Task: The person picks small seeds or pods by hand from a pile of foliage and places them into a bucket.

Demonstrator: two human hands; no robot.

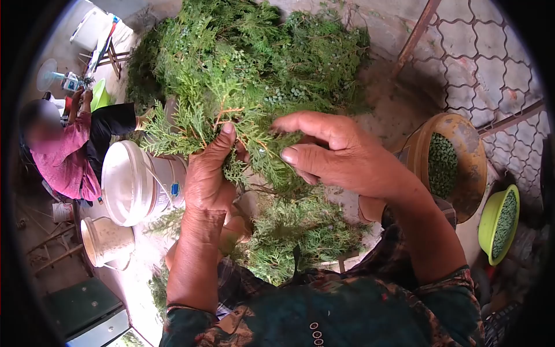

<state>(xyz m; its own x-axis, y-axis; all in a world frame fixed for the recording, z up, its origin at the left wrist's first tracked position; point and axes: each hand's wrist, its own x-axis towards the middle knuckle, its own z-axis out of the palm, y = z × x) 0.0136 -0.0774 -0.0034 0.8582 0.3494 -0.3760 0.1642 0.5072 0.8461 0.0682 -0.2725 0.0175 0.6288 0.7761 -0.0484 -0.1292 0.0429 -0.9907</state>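
Note:
My left hand (215,168) is closed around a leafy evergreen sprig (185,124), its thumb pressed on the brown stems. The flat, scaly green sprays fan out on both sides of the fist. My right hand (341,147) is at the sprig's right side, thumb and index finger curved and apart, with foliage between their tips. Its other fingers are partly hidden under the thumb. Behind both hands lies a big heap of cut evergreen branches (248,52) with pale bluish berries. More cut branches (300,231) lie below, between my legs.
At right stand a tan bucket (471,168) and a lime basin (488,222), both holding green berries, beside a wire mesh panel (474,52). White buckets (124,185) (98,240) are at left. A person in a pink top (66,147) sits beyond, near a green basin (101,95).

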